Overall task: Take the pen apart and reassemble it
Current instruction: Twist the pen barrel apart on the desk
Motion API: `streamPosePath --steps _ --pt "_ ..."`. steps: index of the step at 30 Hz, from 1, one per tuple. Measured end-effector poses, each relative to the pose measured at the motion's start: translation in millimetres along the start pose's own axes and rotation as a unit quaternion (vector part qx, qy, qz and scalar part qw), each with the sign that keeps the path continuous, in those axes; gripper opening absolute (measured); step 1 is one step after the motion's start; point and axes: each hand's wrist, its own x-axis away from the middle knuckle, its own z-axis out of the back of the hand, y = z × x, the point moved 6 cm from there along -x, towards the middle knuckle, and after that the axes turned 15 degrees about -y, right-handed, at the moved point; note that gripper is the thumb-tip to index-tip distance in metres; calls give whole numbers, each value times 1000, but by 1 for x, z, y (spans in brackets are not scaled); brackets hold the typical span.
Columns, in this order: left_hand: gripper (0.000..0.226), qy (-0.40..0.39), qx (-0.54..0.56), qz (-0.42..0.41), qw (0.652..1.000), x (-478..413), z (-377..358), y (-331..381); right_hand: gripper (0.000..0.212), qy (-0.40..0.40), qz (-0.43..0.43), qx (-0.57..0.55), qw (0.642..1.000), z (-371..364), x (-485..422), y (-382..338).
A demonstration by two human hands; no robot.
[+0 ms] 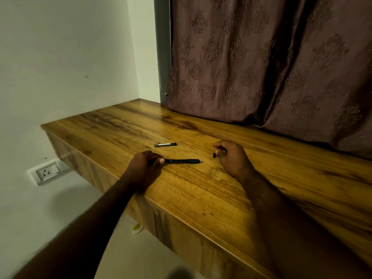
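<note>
Table [211,190]: wooden top, curtain [261,57] hanging along its far edge, wall socket [47,172] low on the left wall. I see nothing else on the wood but pen parts.

Left hand [144,167]: curled at the near-left, thumb and fingers pinched on the rear end of the pen body [184,161]. The body lies roughly level, left to right, low over the table or resting on it; I cannot tell which. Its tip points right, a thin point showing at the end.

Right hand [233,158]: well apart to the right, fingers folded in a narrow grip round a small dark piece [214,155], likely the nose section or an end plug. Too small to say for sure.

Cap [165,144]: dark with a pale clip, lying loose on the table just beyond the body, touching neither hand.

Judgement: the pen is in pieces. I cannot tell from this alone whether the small piece is just off or about to go back on.

If going back on, my next move is to bring the right hand's piece in line with the body's tip, seat it squarely, twist or press it home, then fetch the cap. Alignment matters; the left hand must hold the body steady.
</note>
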Motion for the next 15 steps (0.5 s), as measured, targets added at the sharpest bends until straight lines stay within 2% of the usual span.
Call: streamPosePath --steps 3,6,9,15 --pt "22 8 22 -7 1000 2 2 0 13 69 27 -62 995 7 4 -11" --pt "30 15 99 -15 995 4 2 0 5 -3 22 -169 985 -16 7 -21" --pt "34 24 125 -11 992 5 4 2 10 -69 15 -203 977 -31 10 -25" --pt "23 15 175 21 984 4 2 -7 14 -82 7 -240 967 -31 9 -24"
